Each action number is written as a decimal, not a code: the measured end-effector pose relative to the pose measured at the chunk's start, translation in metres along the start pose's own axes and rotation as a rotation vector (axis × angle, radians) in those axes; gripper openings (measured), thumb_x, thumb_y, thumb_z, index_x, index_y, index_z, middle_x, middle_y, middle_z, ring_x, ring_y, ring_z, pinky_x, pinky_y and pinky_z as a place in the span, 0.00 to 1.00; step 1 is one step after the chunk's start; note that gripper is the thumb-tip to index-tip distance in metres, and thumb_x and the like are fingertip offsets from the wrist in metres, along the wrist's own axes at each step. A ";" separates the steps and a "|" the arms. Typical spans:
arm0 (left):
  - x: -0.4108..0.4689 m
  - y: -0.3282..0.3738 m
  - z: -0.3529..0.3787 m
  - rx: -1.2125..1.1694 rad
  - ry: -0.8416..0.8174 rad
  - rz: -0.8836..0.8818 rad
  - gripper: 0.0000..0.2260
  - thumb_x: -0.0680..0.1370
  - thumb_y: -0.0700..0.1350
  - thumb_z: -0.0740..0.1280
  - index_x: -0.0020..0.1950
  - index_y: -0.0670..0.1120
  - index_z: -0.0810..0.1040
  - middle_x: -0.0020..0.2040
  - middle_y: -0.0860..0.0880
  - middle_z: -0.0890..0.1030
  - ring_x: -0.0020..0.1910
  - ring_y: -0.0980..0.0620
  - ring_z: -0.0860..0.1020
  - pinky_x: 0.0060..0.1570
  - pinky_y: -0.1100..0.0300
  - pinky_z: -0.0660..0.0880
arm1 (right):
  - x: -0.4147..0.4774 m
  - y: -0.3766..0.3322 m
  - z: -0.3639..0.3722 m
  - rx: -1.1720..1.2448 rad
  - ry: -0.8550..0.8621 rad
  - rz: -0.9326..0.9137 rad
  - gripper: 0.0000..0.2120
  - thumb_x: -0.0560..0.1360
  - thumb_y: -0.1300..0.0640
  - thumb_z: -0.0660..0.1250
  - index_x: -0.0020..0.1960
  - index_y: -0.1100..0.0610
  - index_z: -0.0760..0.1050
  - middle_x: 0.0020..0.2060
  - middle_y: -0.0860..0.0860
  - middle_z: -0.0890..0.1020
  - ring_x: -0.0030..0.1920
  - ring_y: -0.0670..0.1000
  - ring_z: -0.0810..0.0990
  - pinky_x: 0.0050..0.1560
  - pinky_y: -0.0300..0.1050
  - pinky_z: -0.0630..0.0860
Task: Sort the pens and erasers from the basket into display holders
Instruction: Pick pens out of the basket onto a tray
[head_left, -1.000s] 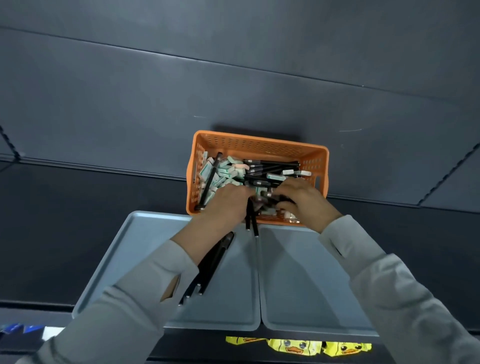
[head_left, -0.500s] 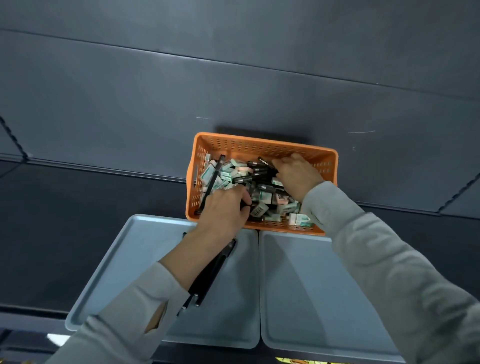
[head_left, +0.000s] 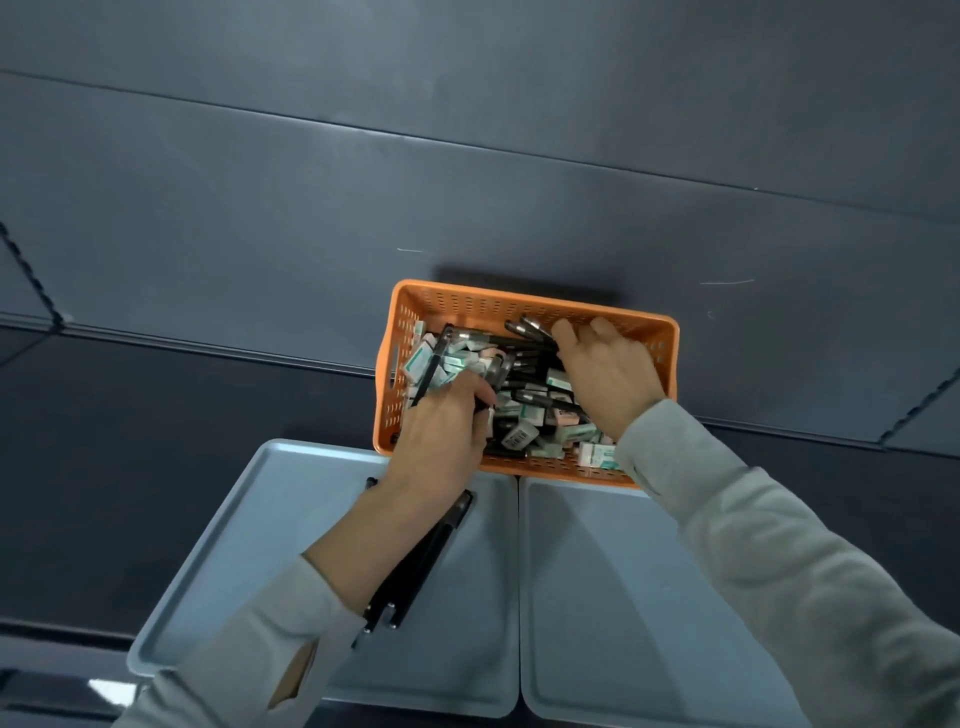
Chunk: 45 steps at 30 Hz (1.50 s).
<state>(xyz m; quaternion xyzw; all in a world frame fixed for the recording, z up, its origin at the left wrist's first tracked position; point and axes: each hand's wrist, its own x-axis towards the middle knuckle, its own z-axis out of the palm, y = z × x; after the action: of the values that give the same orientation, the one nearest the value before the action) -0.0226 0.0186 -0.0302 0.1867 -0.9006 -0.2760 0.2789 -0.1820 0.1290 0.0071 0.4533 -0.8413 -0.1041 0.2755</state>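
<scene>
The orange perforated plastic basket (head_left: 519, 306) stood on a dark grey surface (head_left: 260, 208), holding a mixed heap of black pens (head_left: 540, 400) and small boxed erasers in green-and-white sleeves (head_left: 418, 364). Two pale blue-grey flat trays lay side by side against the basket's near wall. The left tray (head_left: 249, 519) carried a few more black pens laid lengthwise (head_left: 426, 561), partly hidden under the forearm. The right tray (head_left: 597, 597) sat just beside it.

The left hand (head_left: 441, 431) was over the basket's near-left corner, fingers curled round dark pen barrels. The right hand (head_left: 608, 374) was inside the basket toward its far wall, fingers bent and slightly apart, the tips against raised pen ends. Whether a grip had closed there could not be told. Both arms wore light grey sleeves (head_left: 753, 545).
</scene>
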 end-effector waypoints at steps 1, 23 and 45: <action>-0.003 -0.001 -0.003 -0.054 0.011 0.002 0.07 0.79 0.38 0.63 0.55 0.48 0.73 0.43 0.50 0.80 0.41 0.50 0.81 0.42 0.56 0.77 | -0.004 0.000 -0.004 -0.005 0.037 -0.003 0.12 0.77 0.60 0.63 0.59 0.59 0.68 0.43 0.55 0.82 0.52 0.55 0.76 0.29 0.46 0.67; -0.128 -0.104 -0.046 0.180 -0.015 -0.292 0.21 0.79 0.36 0.61 0.72 0.40 0.68 0.61 0.36 0.74 0.56 0.35 0.73 0.55 0.45 0.70 | -0.107 -0.158 -0.038 0.936 -0.579 0.228 0.16 0.81 0.49 0.58 0.39 0.57 0.67 0.34 0.51 0.72 0.43 0.57 0.76 0.40 0.45 0.66; -0.110 -0.094 -0.046 0.278 -0.006 0.085 0.17 0.71 0.41 0.75 0.58 0.39 0.80 0.58 0.39 0.79 0.50 0.36 0.78 0.52 0.45 0.77 | -0.115 -0.125 -0.025 0.612 0.055 0.133 0.18 0.78 0.54 0.65 0.66 0.61 0.73 0.57 0.59 0.77 0.55 0.61 0.76 0.55 0.54 0.77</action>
<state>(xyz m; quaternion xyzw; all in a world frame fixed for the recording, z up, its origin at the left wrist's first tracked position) 0.1077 -0.0184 -0.0993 0.1843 -0.9381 -0.1370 0.2592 -0.0294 0.1546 -0.0676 0.4618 -0.8536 0.1845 0.1552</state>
